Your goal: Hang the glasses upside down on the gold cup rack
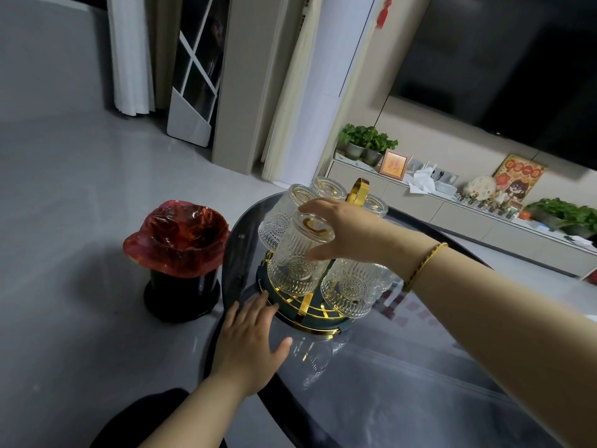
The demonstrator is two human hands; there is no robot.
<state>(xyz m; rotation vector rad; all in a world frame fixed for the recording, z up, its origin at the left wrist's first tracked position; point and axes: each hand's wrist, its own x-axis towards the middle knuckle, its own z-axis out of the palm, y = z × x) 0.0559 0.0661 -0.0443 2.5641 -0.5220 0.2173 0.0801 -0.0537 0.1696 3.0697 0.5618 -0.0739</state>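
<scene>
Right hand (pixel 342 232) had its grip closed around an embossed glass (pixel 298 253), fingers over the upturned base and thumb against the side wall. That glass stood mouth down, base up, its long axis near vertical and leaning slightly away from the hand, at the front left of the gold cup rack (pixel 307 310). Whether it already sat fully on its prong could not be told through the ribbed glass. Four other glasses hung inverted on the rack too: two at the back (pixel 328 187), one at the left (pixel 277 224), one at the front right (pixel 350 291), and part of another behind the wrist. The rack's gold handle (pixel 359 189) rose upright at the centre. Left hand (pixel 250 341) lay flat and open, holding nothing, fingertips touching the rack's dark green base rim on the glass-topped surface (pixel 420 367). A bin with a red liner (pixel 181 253) stood on the floor beside it.
</scene>
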